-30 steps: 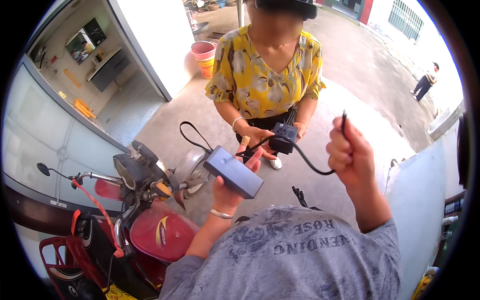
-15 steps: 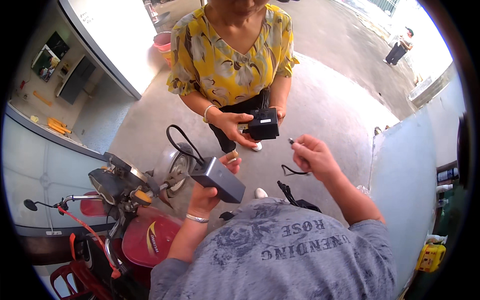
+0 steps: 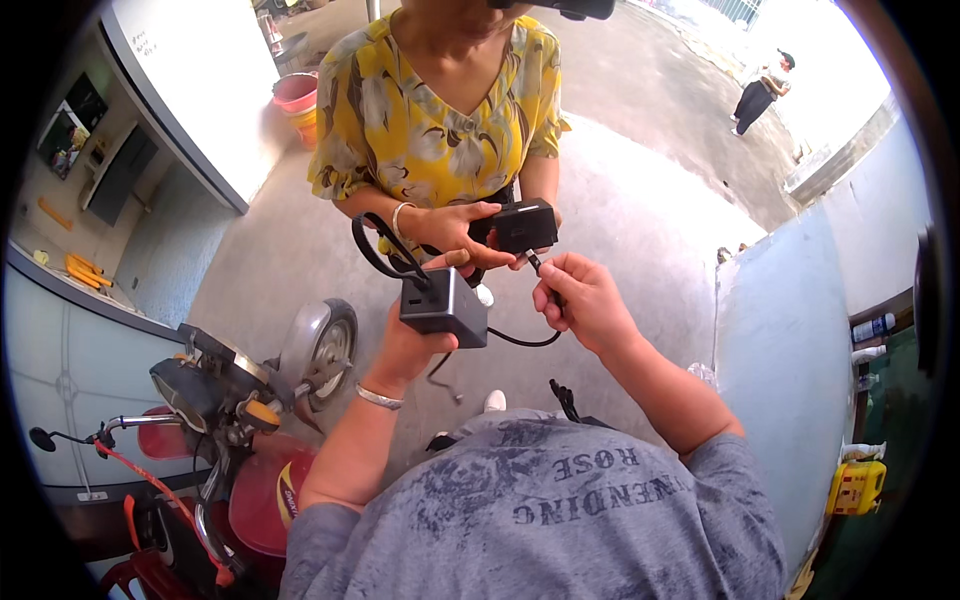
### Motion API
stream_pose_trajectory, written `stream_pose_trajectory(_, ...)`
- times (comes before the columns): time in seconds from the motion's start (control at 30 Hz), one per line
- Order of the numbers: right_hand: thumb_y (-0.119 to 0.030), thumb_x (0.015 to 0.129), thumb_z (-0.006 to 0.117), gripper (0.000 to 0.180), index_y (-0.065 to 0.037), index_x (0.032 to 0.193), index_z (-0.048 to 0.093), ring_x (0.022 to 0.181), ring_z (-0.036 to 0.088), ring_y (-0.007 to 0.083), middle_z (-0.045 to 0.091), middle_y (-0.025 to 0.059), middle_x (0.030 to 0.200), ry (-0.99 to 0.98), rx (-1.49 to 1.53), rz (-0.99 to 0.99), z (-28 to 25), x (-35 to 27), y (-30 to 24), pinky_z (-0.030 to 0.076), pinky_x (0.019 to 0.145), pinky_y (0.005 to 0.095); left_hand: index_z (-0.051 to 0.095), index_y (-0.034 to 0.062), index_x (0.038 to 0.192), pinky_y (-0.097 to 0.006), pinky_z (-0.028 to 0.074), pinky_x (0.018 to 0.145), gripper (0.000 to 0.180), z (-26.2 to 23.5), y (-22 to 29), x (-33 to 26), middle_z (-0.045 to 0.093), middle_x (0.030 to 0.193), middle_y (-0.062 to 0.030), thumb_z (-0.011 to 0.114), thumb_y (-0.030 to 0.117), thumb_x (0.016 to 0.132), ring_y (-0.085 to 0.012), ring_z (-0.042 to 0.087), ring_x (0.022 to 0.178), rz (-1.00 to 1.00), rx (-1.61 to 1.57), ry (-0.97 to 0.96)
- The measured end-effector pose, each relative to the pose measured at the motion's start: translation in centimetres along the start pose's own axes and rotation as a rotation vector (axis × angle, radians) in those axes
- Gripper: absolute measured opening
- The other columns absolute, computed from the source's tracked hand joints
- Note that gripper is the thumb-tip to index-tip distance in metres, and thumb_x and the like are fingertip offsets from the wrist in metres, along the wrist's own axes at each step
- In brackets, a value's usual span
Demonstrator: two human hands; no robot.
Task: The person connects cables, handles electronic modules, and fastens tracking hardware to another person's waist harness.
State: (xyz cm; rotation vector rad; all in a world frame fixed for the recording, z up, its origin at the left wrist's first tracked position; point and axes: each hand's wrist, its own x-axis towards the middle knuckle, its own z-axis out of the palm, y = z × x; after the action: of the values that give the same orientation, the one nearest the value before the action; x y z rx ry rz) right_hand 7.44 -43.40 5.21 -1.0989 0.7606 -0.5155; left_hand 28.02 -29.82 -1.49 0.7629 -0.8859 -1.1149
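Observation:
My left hand point(image 3: 398, 350) is closed around a grey box-shaped power bank point(image 3: 462, 312), its end with ports turned toward me. Black cables point(image 3: 375, 250) loop up from that end. In the fingers of my right hand point(image 3: 585, 300) is a cable plug point(image 3: 533, 259) with a metal tip, pinched and pointing at the black box point(image 3: 526, 228). That box rests in the hands of a person in a yellow flowered blouse point(image 3: 440, 130) facing me. The tip is just below the box; whether it touches cannot be made out. A loose cable end point(image 3: 455, 397) dangles below the power bank.
A motorcycle point(image 3: 240, 430) stands close on my left, its front wheel point(image 3: 333, 355) near my left forearm. A pale wall point(image 3: 780, 330) runs along the right, with a yellow container point(image 3: 857, 488) beside it. Red bucket point(image 3: 297, 92) and another person point(image 3: 762, 92) are farther back.
My right hand has brought the plug leftward, close to the black box. My left hand has lifted and turned the power bank. The other person's box has tilted.

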Motion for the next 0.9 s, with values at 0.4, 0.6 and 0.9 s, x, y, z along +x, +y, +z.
stream_pose_trajectory(0.4,-0.014,0.1,0.061,0.015,0.0,0.095,0.059,0.045,0.053,0.0065,0.063,0.0041,0.065,0.026,-0.349,-0.083,-3.3,4.0,-4.6,0.037,0.036,0.0216,0.061,0.0113,0.123,-0.039,0.037,0.11,0.076,-0.5,-4.6,2.7,0.038,0.152,-0.0101,0.097,0.017,0.056,-0.0269,0.04,0.137,0.154,0.472,-0.229)
stream_pose_trajectory(0.6,-0.011,0.095,0.065,0.011,0.0,0.096,0.064,0.057,0.062,0.0132,0.066,0.0046,0.07,0.125,-0.769,-0.316,-4.1,4.3,-6.1,0.046,0.05,0.0294,0.049,0.0109,0.142,-0.031,0.048,0.1,0.096,-2.3,-6.5,6.0,0.052,0.138,-0.0011,0.096,0.009,0.058,-0.0119,0.054,0.12,-0.069,0.279,-0.207)
stream_pose_trajectory(0.9,-0.001,0.08,0.067,0.018,-0.003,0.097,0.064,0.083,0.063,0.0304,0.062,0.0103,0.087,0.127,-1.394,-0.817,-2.8,4.0,-7.9,0.052,0.071,0.039,0.062,0.0058,0.123,-0.028,0.054,0.086,0.076,-3.3,-5.9,9.0,0.068,0.109,0.0011,0.099,0.016,0.057,-0.0098,0.065,0.096,-0.11,0.169,-0.459)
